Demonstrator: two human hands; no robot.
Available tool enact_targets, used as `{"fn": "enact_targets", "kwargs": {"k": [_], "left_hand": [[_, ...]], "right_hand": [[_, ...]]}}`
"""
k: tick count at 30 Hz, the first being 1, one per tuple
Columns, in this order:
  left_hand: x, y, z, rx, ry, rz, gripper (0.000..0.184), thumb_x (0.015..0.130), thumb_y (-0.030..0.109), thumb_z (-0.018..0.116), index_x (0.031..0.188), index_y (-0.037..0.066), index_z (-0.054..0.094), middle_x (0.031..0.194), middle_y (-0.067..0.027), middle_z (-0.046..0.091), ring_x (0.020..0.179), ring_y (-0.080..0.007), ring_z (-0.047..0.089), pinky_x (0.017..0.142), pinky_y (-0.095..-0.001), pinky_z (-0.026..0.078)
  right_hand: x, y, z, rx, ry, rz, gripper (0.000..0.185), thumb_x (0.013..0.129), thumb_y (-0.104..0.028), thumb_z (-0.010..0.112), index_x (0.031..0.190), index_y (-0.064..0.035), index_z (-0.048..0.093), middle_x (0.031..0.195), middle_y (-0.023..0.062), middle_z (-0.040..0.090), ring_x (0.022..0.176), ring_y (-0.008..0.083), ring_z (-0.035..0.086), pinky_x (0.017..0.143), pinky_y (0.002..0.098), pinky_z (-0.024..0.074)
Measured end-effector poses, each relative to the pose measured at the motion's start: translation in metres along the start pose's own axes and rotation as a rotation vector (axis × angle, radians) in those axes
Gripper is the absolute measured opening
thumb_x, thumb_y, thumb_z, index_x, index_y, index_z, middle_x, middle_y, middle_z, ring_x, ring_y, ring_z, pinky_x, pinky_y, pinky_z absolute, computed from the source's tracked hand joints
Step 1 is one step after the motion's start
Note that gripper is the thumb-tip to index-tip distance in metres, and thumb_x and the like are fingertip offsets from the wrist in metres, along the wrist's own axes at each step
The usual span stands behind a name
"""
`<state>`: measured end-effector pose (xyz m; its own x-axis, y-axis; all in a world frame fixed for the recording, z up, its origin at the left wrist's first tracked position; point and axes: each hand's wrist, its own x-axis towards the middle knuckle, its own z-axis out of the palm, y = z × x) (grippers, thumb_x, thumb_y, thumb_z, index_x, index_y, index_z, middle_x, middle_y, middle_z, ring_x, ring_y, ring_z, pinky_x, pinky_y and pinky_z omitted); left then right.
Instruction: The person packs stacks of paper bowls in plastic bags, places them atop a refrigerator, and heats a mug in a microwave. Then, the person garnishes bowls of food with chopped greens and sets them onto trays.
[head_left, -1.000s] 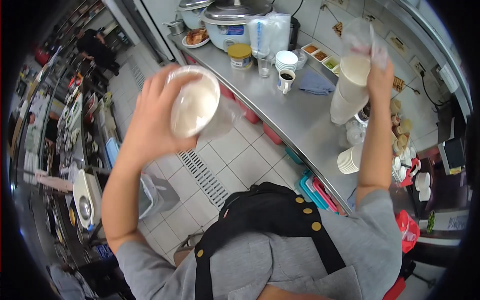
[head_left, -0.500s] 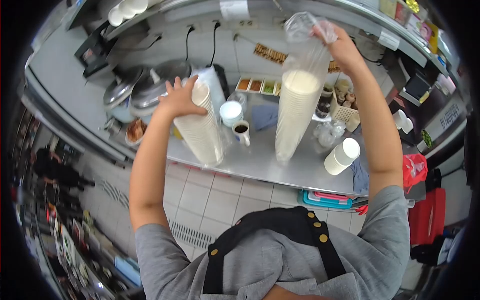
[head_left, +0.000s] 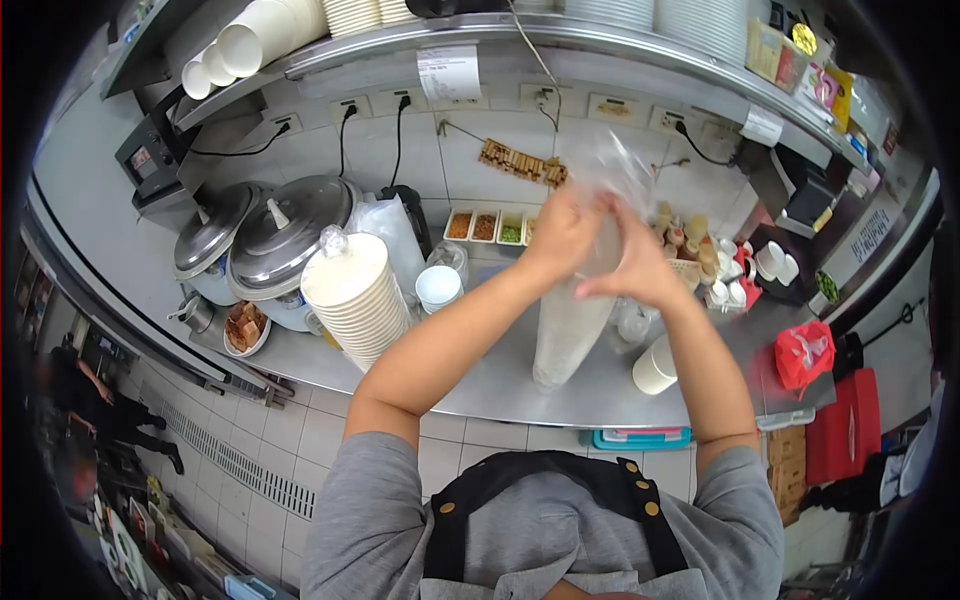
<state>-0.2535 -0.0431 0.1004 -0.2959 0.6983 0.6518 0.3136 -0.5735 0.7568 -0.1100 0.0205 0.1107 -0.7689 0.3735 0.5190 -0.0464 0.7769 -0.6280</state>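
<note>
- plastic bag [head_left: 573,345], tall and slightly tilted, at the steel counter [head_left: 490,375], right of a wrapped cup stack [head_left: 355,310]
- left hand [head_left: 562,235], fingers clenched on the bag's neck
- right hand [head_left: 642,262] beside it, thumb spread; whether it grips, cannot tell

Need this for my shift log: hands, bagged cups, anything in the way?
Left hand closed on clear bag; right hand alongside, grip blurred. Bagged cup stack leaning slightly, over steel counter. Nothing visibly blocking either hand.

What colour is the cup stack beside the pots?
The cup stack is off-white, in the head view.
</note>
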Motion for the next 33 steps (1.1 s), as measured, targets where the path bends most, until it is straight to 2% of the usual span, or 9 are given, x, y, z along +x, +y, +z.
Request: {"fn": "enact_targets", "kwargs": {"k": [6,8,10,11,20,24,26,29,33], "left_hand": [[0.018,0.038,0.006,0.676,-0.382,0.583,0.023,0.076,0.006,0.06,0.098,0.004,0.062,0.102,-0.013,0.06,0.093,-0.0341,0.055,0.084,-0.0413,0.045],[0.02,0.039,-0.002,0.726,-0.328,0.399,0.027,0.076,0.006,0.059,0.103,0.003,0.06,0.104,-0.0109,0.061,0.095,-0.0342,0.057,0.084,-0.0408,0.046],[0.02,0.025,-0.02,0.402,-0.295,0.063,0.019,0.084,0.006,0.057,0.103,0.002,0.06,0.099,-0.0116,0.063,0.09,-0.0326,0.061,0.081,-0.0374,0.049],[0.018,0.015,-0.029,0.24,-0.3,0.201,0.015,0.09,0.011,0.054,0.1,0.002,0.059,0.095,-0.0101,0.063,0.088,-0.0264,0.062,0.08,-0.036,0.049],[-0.009,0.03,-0.044,-0.341,-0.114,-0.202,0.024,0.099,0.034,0.056,0.103,0.01,0.057,0.077,0.0018,0.05,0.06,-0.0059,0.039,0.052,-0.0211,0.032],[-0.011,0.03,-0.046,-0.598,-0.213,-0.297,0.029,0.095,0.03,0.064,0.112,0.007,0.058,0.086,0.0005,0.058,0.065,-0.0067,0.049,0.054,-0.0205,0.038],[-0.015,0.02,-0.047,-0.573,-0.22,-0.245,0.043,0.092,0.029,0.068,0.125,0.007,0.054,0.104,-0.0045,0.06,0.086,-0.0129,0.057,0.074,-0.0279,0.048],[-0.022,0.016,-0.039,0.069,-0.4,-0.07,0.047,0.09,0.025,0.069,0.131,0.006,0.054,0.136,-0.0121,0.046,0.127,-0.0258,0.043,0.109,-0.0452,0.031],[-0.022,0.039,-0.003,0.618,-0.261,0.418,0.012,0.092,0.014,0.061,0.098,0.007,0.069,0.124,-0.0085,0.053,0.111,-0.0271,0.046,0.099,-0.0381,0.038]], "right_hand": [[0.011,0.028,0.011,-0.261,-0.156,-0.039,0.078,0.069,-0.025,0.085,0.135,-0.0091,0.047,0.138,0.014,0.049,0.128,0.0252,0.048,0.108,0.0393,0.0369],[0.011,0.026,0.006,-0.159,-0.144,-0.14,0.05,0.084,-0.028,0.074,0.126,-0.0076,0.058,0.133,0.008,0.054,0.125,0.0211,0.049,0.105,0.0389,0.0386],[0.012,0.009,-0.012,0.415,-0.557,0.257,0.027,0.089,-0.025,0.069,0.109,-0.0061,0.068,0.125,0.0081,0.059,0.124,0.0203,0.048,0.103,0.0374,0.038],[0.006,0.012,-0.014,0.454,-0.541,0.314,0.021,0.093,-0.023,0.064,0.098,-0.0039,0.071,0.123,0.0084,0.06,0.125,0.0216,0.046,0.104,0.0357,0.0362],[-0.014,0.014,-0.022,0.091,-0.168,-0.222,0.024,0.101,-0.022,0.049,0.106,-0.0046,0.065,0.109,0.0069,0.062,0.112,0.0202,0.052,0.099,0.0357,0.0387],[-0.006,0.021,-0.018,0.358,-0.233,-0.089,0.022,0.103,-0.017,0.044,0.096,-0.0024,0.059,0.089,0.0025,0.062,0.09,0.0122,0.057,0.087,0.0285,0.045],[-0.001,0.028,-0.021,0.41,-0.259,-0.097,0.021,0.103,-0.018,0.044,0.097,-0.0036,0.058,0.089,0.0015,0.061,0.091,0.0105,0.056,0.085,0.0274,0.0457],[0.002,0.022,-0.027,0.507,-0.304,-0.039,0.02,0.104,-0.02,0.045,0.099,-0.0045,0.057,0.092,0.0007,0.061,0.091,0.0095,0.055,0.084,0.027,0.0461],[-0.003,-0.004,-0.026,-0.064,-0.008,-0.151,0.018,0.094,-0.016,0.058,0.11,-0.0079,0.063,0.1,0.0046,0.062,0.091,0.0132,0.056,0.08,0.0289,0.046]]}}
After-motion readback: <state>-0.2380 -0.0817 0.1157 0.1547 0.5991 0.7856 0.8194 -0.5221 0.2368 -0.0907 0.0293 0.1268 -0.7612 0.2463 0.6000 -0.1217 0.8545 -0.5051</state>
